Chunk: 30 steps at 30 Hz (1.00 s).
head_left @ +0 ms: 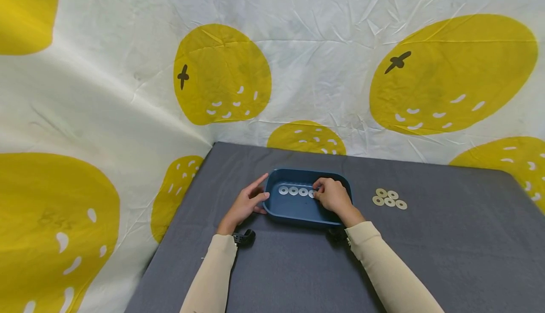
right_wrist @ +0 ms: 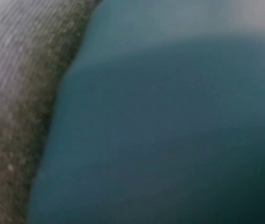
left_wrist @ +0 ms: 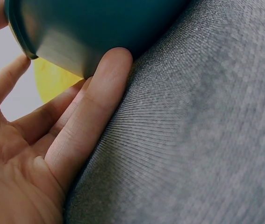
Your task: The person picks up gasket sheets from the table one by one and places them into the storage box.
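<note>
A dark blue rectangular tray (head_left: 294, 213) sits on the grey cloth. My left hand (head_left: 247, 203) is at its left end, thumb at the rim; in the left wrist view, the extended fingers (left_wrist: 109, 74) touch the outer wall. Inside the tray, flat metal washers (head_left: 293, 191) lie in a row. My right hand (head_left: 334, 195) reaches over the tray's right part and pinches the rightmost washer (head_left: 311, 194) of that row, partly hidden by the fingertips. The right wrist view is blurred and shows the tray wall (right_wrist: 160, 130), not the fingers.
Several more washers (head_left: 389, 202) lie in two rows on the cloth to the right of the tray. The grey-covered table (head_left: 289, 270) meets a white curtain (head_left: 315, 76) with yellow fruit prints at the back and left.
</note>
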Tool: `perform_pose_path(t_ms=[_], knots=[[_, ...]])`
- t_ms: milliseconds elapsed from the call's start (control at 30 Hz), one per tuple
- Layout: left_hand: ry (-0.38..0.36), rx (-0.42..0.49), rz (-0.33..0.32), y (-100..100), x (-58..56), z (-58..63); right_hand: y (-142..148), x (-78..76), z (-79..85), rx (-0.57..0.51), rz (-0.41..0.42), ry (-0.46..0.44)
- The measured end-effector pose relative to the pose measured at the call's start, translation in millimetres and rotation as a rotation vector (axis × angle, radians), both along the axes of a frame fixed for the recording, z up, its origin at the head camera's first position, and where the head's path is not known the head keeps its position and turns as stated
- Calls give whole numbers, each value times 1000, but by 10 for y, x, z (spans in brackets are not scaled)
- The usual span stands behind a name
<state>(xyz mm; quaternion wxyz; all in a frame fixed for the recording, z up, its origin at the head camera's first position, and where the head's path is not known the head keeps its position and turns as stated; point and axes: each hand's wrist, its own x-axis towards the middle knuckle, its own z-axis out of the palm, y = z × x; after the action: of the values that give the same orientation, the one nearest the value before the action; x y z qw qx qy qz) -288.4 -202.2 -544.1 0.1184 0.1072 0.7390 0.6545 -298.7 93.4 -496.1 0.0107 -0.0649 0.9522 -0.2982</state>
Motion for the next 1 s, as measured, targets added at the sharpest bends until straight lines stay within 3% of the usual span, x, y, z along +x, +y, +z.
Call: perform_pose_path(t_ms=[233, 467, 600, 800, 1000], knots=[[-2, 5, 0, 6, 12, 8, 0, 24, 32, -129, 43, 64], [2, 12, -4, 1, 22, 9, 64, 99, 77, -483, 93, 234], [1, 9, -5, 1, 22, 11, 210, 170, 156, -609, 111, 291], [0, 9, 0, -4, 19, 9, 625, 328, 404, -575, 18, 301], [4, 7, -1, 1, 16, 15, 1275, 319, 273, -496, -205, 268]])
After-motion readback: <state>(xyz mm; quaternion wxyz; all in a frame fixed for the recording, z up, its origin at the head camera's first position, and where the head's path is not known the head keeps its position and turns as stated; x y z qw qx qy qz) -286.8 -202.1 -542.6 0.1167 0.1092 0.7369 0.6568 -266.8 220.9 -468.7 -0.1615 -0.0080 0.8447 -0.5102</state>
